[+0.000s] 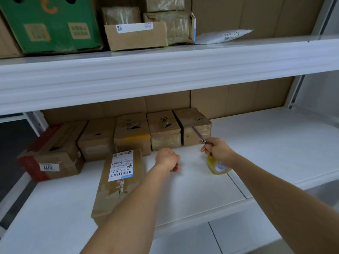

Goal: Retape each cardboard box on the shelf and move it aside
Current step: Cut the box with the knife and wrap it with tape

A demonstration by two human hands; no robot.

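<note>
The roll of tape (218,166) is half hidden behind the right wrist, only its yellowish rim and white core showing on the white shelf (201,189); the handles of the scissors (199,135) are buried in the right hand (216,150), which grasps them with the closed blades pointing far and left, tip at the near top edge of the rightmost box (194,125); whether the tip touches cannot be told. The left hand (167,159) is loosely curled and holds nothing, its fingertips hidden beneath it. Five brown cardboard boxes stand in a row at the far side, tops torn open in small dark gaps, fronts glossy with old tape; the leftmost box (53,154) carries red tape. A flat labelled box (119,182) lies nearer, its near end covered by the left forearm.
</note>
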